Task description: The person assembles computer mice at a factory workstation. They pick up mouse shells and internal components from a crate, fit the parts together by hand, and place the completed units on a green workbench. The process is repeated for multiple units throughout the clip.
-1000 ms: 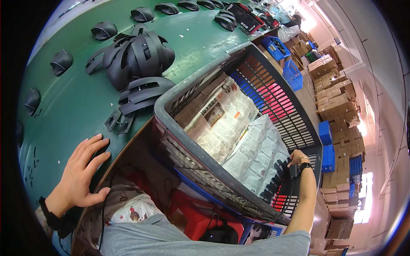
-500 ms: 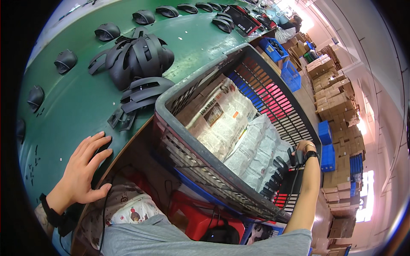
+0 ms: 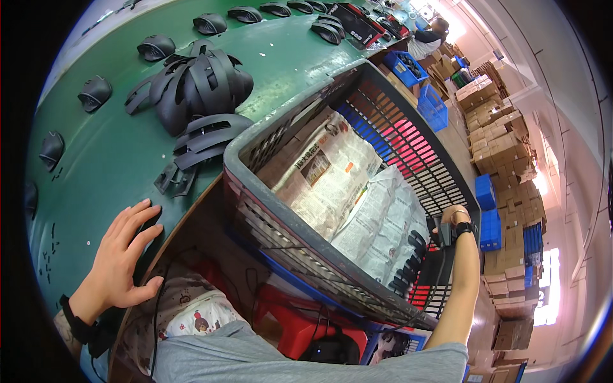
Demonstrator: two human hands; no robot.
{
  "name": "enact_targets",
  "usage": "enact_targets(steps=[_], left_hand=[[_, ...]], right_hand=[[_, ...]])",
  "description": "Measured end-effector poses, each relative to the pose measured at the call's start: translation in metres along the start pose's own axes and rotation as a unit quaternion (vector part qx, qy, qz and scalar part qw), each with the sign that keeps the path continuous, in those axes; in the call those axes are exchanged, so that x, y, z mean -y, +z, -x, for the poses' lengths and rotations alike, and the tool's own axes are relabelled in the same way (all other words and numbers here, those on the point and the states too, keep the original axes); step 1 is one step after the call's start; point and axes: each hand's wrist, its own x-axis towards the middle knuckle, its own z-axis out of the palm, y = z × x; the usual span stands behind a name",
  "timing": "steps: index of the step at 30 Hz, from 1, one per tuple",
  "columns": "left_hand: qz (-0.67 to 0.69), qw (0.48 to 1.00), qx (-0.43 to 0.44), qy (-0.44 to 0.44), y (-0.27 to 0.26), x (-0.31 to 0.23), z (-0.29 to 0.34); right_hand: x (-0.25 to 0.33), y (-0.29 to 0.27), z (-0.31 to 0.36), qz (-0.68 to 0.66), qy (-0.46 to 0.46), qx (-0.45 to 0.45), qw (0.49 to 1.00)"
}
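My left hand (image 3: 121, 265) rests on the green table (image 3: 96, 179) near its edge, fingers spread and holding nothing. Inside a large dark plastic basket (image 3: 287, 239), my right hand (image 3: 454, 214) reaches to the far right end; its fingers are curled down, and what they grip is hidden. Next to that hand, a row of black plastic pieces (image 3: 407, 268) stands along sheets of newspaper (image 3: 377, 220) lining the basket. Ahead of my left hand is a heap of black computer mouse shells (image 3: 198, 89), with curved shells (image 3: 211, 137) and a small black bracket-like part (image 3: 175, 179) on its near side.
Several black mice (image 3: 156, 48) sit spaced along the table's far side. A black and red box (image 3: 357, 25) lies at the back. Below the basket is a red stool (image 3: 287, 319). Blue crates (image 3: 432, 107) and stacked cartons (image 3: 501, 140) line the right; a person (image 3: 428, 41) sits far off.
The view has shifted slightly, and the basket and table parts appear a little further left. My right hand stays at the basket's far end, its wrist turned slightly; my left hand keeps its place.
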Motion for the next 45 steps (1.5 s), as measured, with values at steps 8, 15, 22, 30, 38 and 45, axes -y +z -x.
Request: enact_targets(steps=[8,15,22,30,38,45], left_hand=[[-0.003,1.000,0.003,0.005,0.000,0.001,-0.001],[0.003,1.000,-0.001,0.004,0.000,0.000,0.000],[0.000,1.000,-0.003,0.006,-0.001,0.000,0.000],[0.004,1.000,-0.005,0.012,0.000,0.000,0.000],[0.018,1.000,0.008,0.008,-0.002,0.001,0.001],[0.014,1.000,0.010,-0.001,-0.002,0.000,0.003]], right_hand=[[0.009,0.063,-0.026,-0.034,-0.056,0.132,0.989],[-0.006,0.074,-0.020,-0.128,-0.099,0.138,0.977],[-0.021,0.099,-0.025,-0.206,-0.130,0.134,0.961],[-0.033,0.113,-0.018,-0.244,-0.131,0.120,0.953],[-0.015,0.116,0.013,-0.273,-0.096,0.110,0.951],[0.016,0.094,0.047,-0.307,-0.161,0.135,0.928]])
